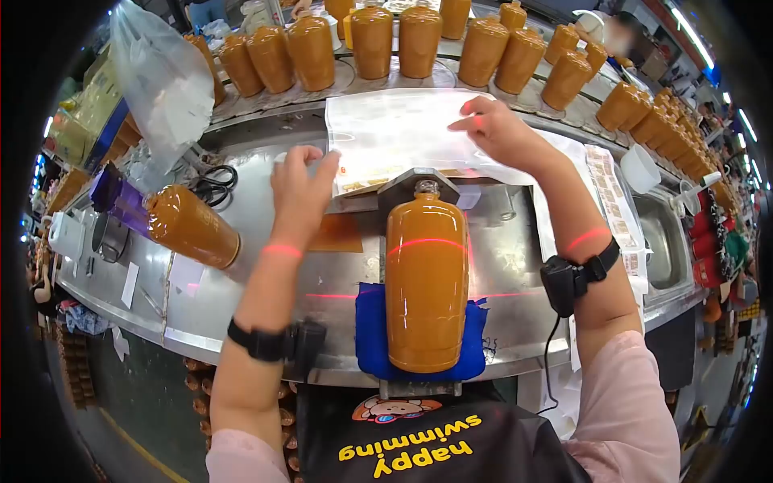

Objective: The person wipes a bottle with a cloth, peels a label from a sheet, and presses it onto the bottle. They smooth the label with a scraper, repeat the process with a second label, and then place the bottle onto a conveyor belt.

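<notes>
**A:** How much open room is there, and where are the edges?

**B:** The grey steel worktop (pixel 499 241) curves across the middle of the frame. A row of upright orange bottles (pixel 370 44) closes off its far edge along the top. A steel sink (pixel 664 241) sits at the right. A second orange bottle (pixel 189 227) lies on its side at the left, near black scissors (pixel 216 185). The bare steel between the two forearms is mostly taken up by a tall orange plastic bottle (pixel 427 290), which lies lengthwise on a blue cloth pad (pixel 370 338) at the near edge.

**A:** And the hands?

**B:** Both are on a clear flat plastic bag (pixel 403 133) spread in the upper centre, just past the lying bottle's cap. The left hand (pixel 299 189) is at the bag's lower left edge, fingers straight and close together, touching it. The right hand (pixel 498 130) rests on the bag's upper right part with its fingers spread flat. Neither hand is gripping anything.

**A:** Any writing?

**B:** The black apron (pixel 451 451) at the bottom reads "happy swimming" in yellow, upside down from this view, under a small cartoon figure. Print on the paper strips at the right is too small to read.
</notes>
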A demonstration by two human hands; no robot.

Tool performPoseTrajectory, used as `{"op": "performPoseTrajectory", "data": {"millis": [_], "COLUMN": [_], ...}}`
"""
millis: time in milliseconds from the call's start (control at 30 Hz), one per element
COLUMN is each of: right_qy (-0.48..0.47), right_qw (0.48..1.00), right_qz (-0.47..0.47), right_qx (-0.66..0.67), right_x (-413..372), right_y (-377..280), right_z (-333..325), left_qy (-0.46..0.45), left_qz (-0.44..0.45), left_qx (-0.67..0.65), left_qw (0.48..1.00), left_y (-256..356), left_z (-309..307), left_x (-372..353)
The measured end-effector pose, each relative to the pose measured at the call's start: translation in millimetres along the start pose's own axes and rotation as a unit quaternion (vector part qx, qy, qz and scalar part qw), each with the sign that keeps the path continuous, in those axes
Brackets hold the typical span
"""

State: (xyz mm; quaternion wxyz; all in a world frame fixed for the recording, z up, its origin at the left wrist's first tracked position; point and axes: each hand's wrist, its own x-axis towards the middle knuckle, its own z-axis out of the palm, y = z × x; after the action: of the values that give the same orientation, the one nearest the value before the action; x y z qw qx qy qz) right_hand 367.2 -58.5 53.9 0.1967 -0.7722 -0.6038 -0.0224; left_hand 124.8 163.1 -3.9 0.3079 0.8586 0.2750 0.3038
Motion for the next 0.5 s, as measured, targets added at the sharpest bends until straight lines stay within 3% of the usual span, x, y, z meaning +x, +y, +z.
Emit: {"op": "performPoseTrajectory", "data": {"millis": [100, 133, 233, 400, 500], "right_qy": [-0.034, -0.03, -0.021, 0.011, 0.033], "right_qw": [0.999, 0.999, 0.998, 0.976, 0.957], "right_qz": [-0.012, -0.019, 0.002, 0.052, 0.063], "right_qx": [-0.014, -0.005, 0.066, 0.213, 0.283], "right_x": [2, 1, -10, -12, -18], "right_y": [-14, -14, -14, -21, -24], "right_z": [13, 18, 13, 4, -2], "left_qy": [-0.064, -0.057, -0.173, -0.111, -0.12], "left_qz": [-0.153, -0.154, -0.147, -0.028, -0.019], "left_qx": [0.062, 0.048, 0.044, 0.19, 0.247], "left_qw": [0.984, 0.985, 0.973, 0.975, 0.961], "left_y": [-23, -30, -17, 3, 8], "left_z": [28, 32, 13, 5, 5], "left_x": [23, 25, 29, 26, 28]}}
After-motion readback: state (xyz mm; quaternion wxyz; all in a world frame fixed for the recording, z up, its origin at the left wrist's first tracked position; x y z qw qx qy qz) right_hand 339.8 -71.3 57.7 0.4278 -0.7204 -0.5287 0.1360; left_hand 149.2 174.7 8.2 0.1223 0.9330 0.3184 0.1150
